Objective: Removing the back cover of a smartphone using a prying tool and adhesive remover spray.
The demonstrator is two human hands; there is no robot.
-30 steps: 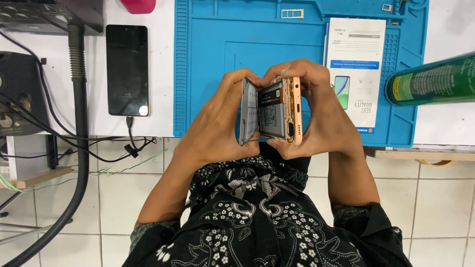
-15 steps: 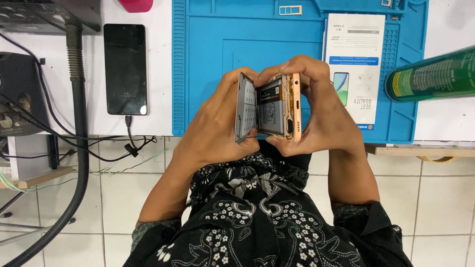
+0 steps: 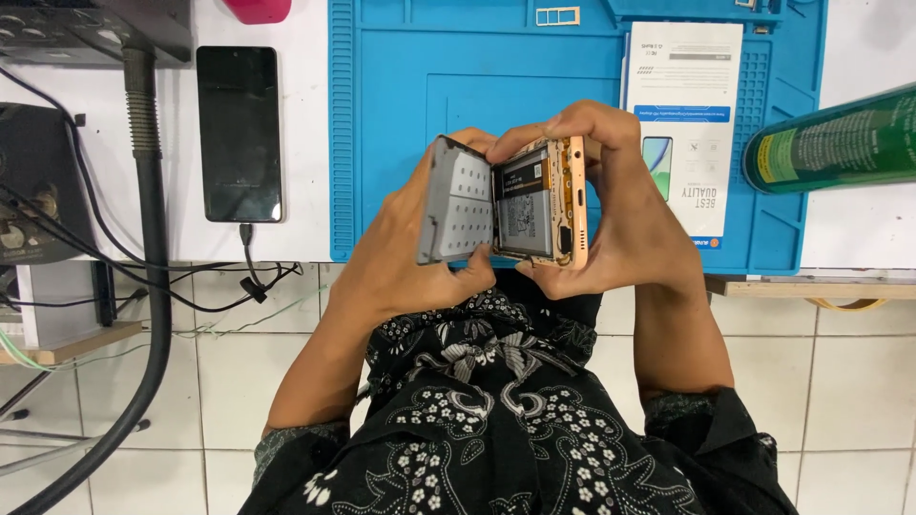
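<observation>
My right hand (image 3: pixel 625 224) grips an opened phone body (image 3: pixel 542 202) with a peach-coloured frame, its battery and inner parts showing. My left hand (image 3: pixel 405 257) holds the grey back cover (image 3: pixel 456 202), which is swung out to the left of the body like a book page. Both are held over the near edge of a blue work mat (image 3: pixel 420 86), above my lap in black patterned cloth.
A white flat box (image 3: pixel 689 86) lies on the mat to the right. A green cylinder (image 3: pixel 830 143) lies at far right. A black phone (image 3: pixel 239 133) with a cable rests on the white table at left, beside a grey hose (image 3: pixel 153 238) and dark cables.
The grey back cover has swung further away from the phone body, so the gap between them is wider. Both hands stay in about the same place.
</observation>
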